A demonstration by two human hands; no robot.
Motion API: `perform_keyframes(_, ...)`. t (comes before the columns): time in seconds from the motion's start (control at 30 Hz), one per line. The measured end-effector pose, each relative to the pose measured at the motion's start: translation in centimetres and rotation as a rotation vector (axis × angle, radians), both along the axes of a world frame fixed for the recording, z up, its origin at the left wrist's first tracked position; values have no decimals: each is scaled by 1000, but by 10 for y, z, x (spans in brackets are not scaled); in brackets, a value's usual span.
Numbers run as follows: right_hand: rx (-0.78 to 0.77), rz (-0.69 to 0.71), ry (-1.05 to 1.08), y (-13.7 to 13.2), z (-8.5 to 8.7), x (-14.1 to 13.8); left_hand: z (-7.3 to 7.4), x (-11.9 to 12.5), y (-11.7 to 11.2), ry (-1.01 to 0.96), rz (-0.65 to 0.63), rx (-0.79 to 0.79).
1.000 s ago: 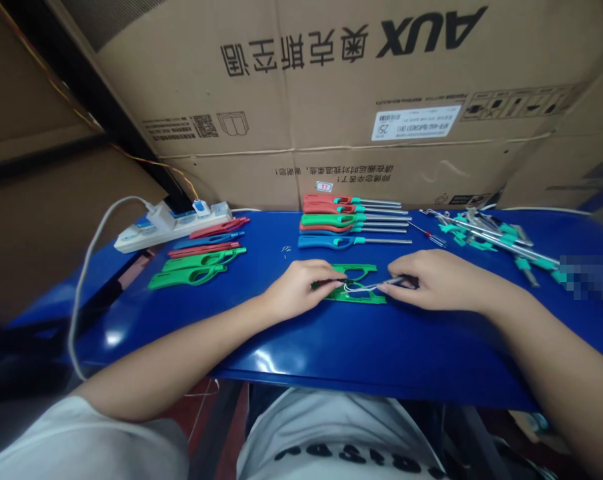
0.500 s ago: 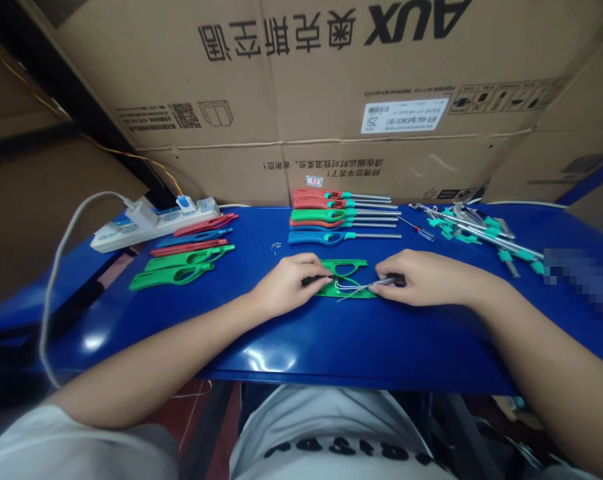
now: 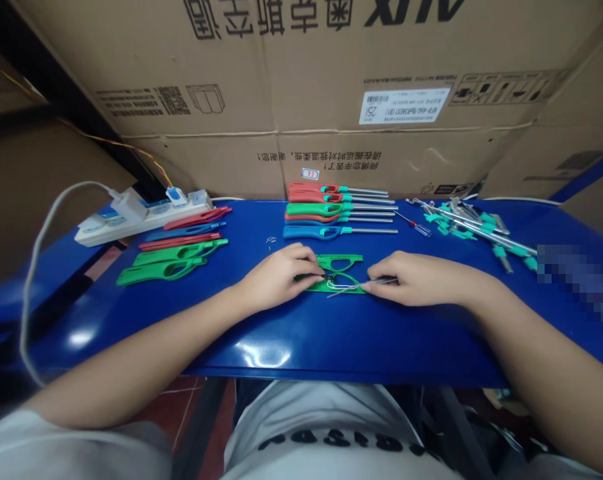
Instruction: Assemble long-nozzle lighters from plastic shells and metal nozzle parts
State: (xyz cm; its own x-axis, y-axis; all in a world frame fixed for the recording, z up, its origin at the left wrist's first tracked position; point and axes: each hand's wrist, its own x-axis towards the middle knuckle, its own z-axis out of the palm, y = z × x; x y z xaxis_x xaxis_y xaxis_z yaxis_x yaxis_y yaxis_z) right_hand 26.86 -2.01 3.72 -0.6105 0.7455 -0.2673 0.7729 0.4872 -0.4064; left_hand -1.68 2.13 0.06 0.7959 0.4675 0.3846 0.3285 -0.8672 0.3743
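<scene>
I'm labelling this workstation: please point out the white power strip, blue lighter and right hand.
White power strip [image 3: 154,215]: head view, top face between the plugs.
Blue lighter [image 3: 345,230]: head view, teal collar where the metal rod starts.
Right hand [image 3: 411,275]: head view, middle of the hand.

White glare spots the blue table [image 3: 321,333]; dim corners seem blurred.

Printed cardboard [image 3: 221,167] behind — white power strip [image 3: 151,219] at left, cable [image 3: 31,280] trailing.
</scene>
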Motion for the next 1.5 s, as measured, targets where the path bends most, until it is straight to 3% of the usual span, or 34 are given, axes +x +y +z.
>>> perform_keyframes(0.7, -25, -26, -55, 0, -1, -2, 2, 6, -13, 92, 95, -45)
perform_keyframes(1.0, -2, -9, -86, -1, 1, -5, 0, 8, -11, -35, 149, -230)
perform_keyframes(1.13, 8, -10, -82, -1, 0, -4, 7, 5, -13, 102, 82, -141)
perform_keyframes(1.3, 5, -17, -85, -1, 1, -5, 20, 1, -23, 373, 49, 149)
perform_keyframes(1.5, 9, -19, -79, 1, 0, -4, 14, 6, -39, 476, 40, 415)
